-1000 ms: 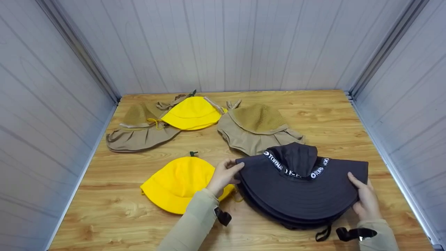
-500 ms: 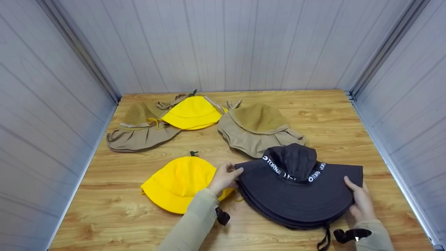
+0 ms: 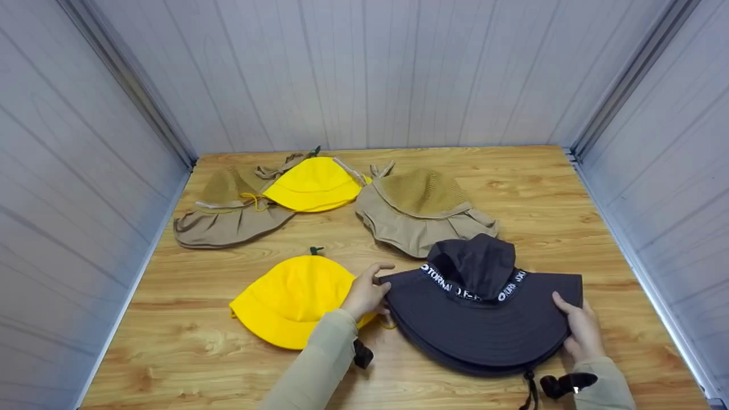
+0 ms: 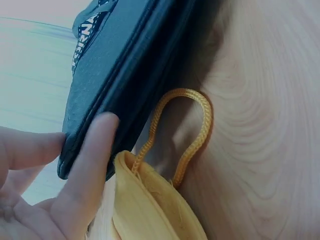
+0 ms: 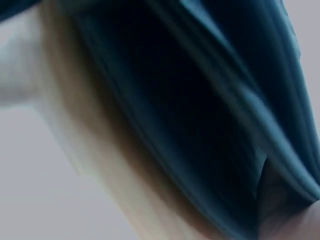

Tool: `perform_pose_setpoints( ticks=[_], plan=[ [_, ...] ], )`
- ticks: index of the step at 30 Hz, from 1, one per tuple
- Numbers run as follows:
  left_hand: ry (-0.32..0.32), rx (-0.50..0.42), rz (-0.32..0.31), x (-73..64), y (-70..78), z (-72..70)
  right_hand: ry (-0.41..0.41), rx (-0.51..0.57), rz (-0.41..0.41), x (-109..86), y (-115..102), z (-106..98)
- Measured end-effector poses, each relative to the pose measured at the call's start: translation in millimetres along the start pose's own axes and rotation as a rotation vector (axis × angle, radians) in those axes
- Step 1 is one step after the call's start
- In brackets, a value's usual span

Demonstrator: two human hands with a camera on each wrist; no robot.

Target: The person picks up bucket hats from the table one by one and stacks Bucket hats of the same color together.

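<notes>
A dark sun hat (image 3: 484,330) with a wide folded brim and white lettering on its band lies tilted at the front right. My left hand (image 3: 364,293) pinches the brim's left corner; in the left wrist view the fingertips (image 4: 102,125) press against its stacked edges. At the opposite end, my right hand (image 3: 584,330) grips the brim with the thumb on top and the other fingers underneath. A yellow bucket hat (image 3: 293,296) lies partly behind my left hand, its cord loop (image 4: 205,120) beside the dark brim in the left wrist view.
Farther back on the wooden table (image 3: 171,341) lie a second yellow hat (image 3: 316,185) and two beige hats with mesh crowns, one beige hat (image 3: 233,225) at left and another beige hat (image 3: 424,196) right behind the dark one. Pale panel walls (image 3: 364,74) enclose the table.
The dark sun hat's right side has shifted left and slightly down along with my right hand. My left hand moved slightly left, keeping to the brim's corner. The other hats have stayed put.
</notes>
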State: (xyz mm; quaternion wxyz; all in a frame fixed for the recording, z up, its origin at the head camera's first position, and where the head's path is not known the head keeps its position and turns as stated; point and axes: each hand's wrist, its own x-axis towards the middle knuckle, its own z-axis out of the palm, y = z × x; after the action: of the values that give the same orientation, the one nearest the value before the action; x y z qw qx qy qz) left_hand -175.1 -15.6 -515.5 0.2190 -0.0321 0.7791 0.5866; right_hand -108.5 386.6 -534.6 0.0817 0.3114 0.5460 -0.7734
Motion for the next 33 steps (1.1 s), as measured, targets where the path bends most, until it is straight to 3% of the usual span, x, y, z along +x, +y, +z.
perform_pose_setpoints(
  ticks=[3, 10, 16, 20, 22, 26, 33],
  plan=[
    [0.011, 0.024, 0.016, -0.2, -0.8, 1.6, 0.026, -0.007, -0.025, 0.1, 1, 0],
    [0.056, 0.095, 0.087, 1.6, -4.1, 3.5, 0.157, -0.156, -0.092, 3.0, 4, 5],
    [0.048, 0.070, 0.081, 3.6, -6.7, 2.9, 0.172, -0.074, -0.100, 2.6, 2, 5],
    [0.032, 0.064, 0.089, 3.3, -5.6, 1.4, 0.245, -0.047, -0.160, 1.1, -1, 5],
    [0.033, 0.095, 0.108, 2.7, -4.2, 0.9, 0.283, -0.098, -0.201, 0.0, -3, 6],
    [0.086, 0.263, 0.190, 0.4, -0.6, 1.3, 0.346, -0.228, -0.233, -2.7, -5, 8],
    [0.209, 0.514, 0.284, -8.3, 4.8, 11.9, 0.384, -0.588, -0.347, -7.5, -10, 15]
  ],
)
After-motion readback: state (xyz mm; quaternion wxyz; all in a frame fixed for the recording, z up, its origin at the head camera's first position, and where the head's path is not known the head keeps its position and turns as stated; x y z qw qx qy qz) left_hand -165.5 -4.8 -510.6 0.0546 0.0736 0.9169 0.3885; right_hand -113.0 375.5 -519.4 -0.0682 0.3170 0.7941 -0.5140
